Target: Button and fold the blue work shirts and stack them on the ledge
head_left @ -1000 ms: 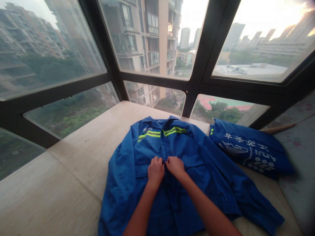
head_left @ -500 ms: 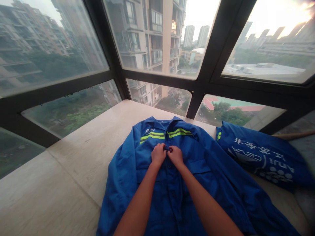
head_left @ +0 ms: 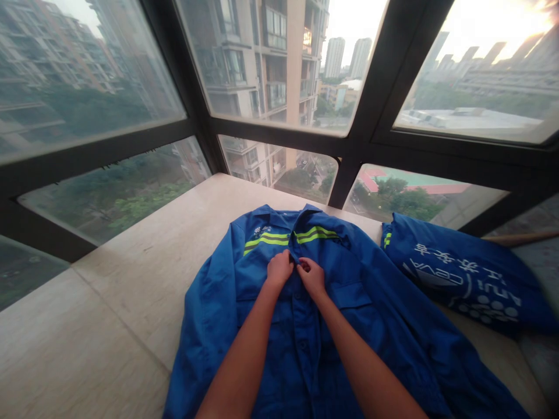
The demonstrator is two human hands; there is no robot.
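Note:
A blue work jacket [head_left: 262,326] with yellow-green reflective stripes across the chest lies spread face up, collar away from me. My left hand [head_left: 280,269] is closed on the edge of its front opening, just below the stripe. Beside it, my right hand [head_left: 311,275] pinches the other front edge, fingers curled in. A small gap separates the two hands. Below them the button placket [head_left: 302,343] runs down the middle, partly parted. Whether a button sits between my fingertips is hidden.
The jacket rests on a pale stone sill [head_left: 109,291]. To the right lies a folded blue garment [head_left: 463,273] with white printing, a wooden stick [head_left: 519,237] behind it. Dark window frames [head_left: 279,137] close off the far and left sides.
My hands have drawn slightly apart at the front opening, and the cloth between them has shifted. More of the placket below shows. The view has moved a little.

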